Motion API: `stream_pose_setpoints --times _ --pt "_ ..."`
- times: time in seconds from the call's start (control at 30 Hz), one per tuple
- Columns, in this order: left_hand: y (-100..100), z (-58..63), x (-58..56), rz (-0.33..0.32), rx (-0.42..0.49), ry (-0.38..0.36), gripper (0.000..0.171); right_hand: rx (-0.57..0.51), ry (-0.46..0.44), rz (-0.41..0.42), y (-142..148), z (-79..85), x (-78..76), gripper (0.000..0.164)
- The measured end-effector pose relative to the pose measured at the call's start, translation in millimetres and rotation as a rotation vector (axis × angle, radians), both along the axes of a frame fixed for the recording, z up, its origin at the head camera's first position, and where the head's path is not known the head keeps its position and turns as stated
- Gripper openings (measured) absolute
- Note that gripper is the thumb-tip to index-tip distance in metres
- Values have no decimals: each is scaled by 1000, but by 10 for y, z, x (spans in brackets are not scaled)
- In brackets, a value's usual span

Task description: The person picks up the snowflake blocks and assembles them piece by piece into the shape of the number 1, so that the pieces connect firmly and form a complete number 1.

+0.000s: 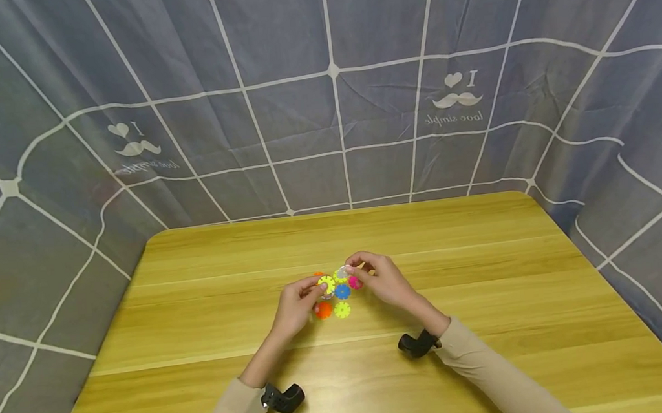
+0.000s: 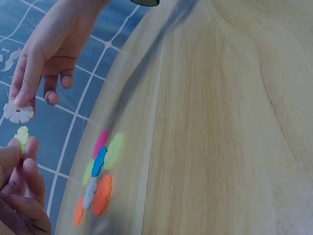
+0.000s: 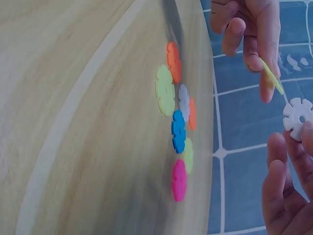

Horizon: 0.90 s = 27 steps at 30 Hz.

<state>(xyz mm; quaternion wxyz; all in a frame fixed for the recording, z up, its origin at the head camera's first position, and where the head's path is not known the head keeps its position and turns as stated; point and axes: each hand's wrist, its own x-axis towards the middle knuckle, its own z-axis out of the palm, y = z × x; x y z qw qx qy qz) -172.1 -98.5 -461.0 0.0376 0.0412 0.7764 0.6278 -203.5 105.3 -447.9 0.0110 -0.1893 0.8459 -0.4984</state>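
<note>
Pale wood grain runs across the counter [image 1: 351, 393], where a person's two beige-sleeved forearms reach in from the near side, a black camera [image 1: 284, 399] on the left wrist and another on the right.

Beyond the wrists lies a close cluster of flat, notched discs. Nearest are an orange disc [image 1: 323, 310] on the left and a yellow-green disc [image 1: 342, 310] on its right. Behind them come a grey-white disc [image 2: 90, 193], a blue disc [image 1: 342, 291] and, to the right, a pink disc [image 1: 355, 283]; another orange disc [image 2: 78, 211] and another yellow-green disc [image 3: 189, 155] sit on the far side.

Above this cluster, the left hand [image 1: 296, 306] pinches a yellow disc [image 3: 271, 77] between thumb and fingers, while the right hand [image 1: 385, 281] pinches a white disc [image 3: 293, 117] by its near edge. Both are raised off the counter, near each other yet apart.

Each disc looks light, thin and stiff, probably smooth plastic: hardly fragile, though apt to slip or twist if squeezed carelessly. The best hold seems to be thumb and fingers on opposite faces near the rim, leaving the slots across from them uncovered.

Past the counter's far edge hangs a grey-blue curtain [image 1: 289, 125] with white grid lines and reversed lettering.
</note>
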Motion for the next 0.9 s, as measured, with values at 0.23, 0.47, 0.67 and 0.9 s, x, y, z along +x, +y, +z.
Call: stream_pose_setpoints --times 0.23,0.47,0.67,0.9 --pt "14 9 8 -16 -41 14 26 -35 -18 36 -31 3 15 18" --pt "24 8 14 -23 -57 18 24 -51 -27 53 -54 -10 11 19" --pt "23 0 10 -32 -5 -9 24 -65 -32 63 -60 -10 11 17" --pt "29 52 14 -26 77 -60 26 -83 -47 76 -62 -10 14 17"
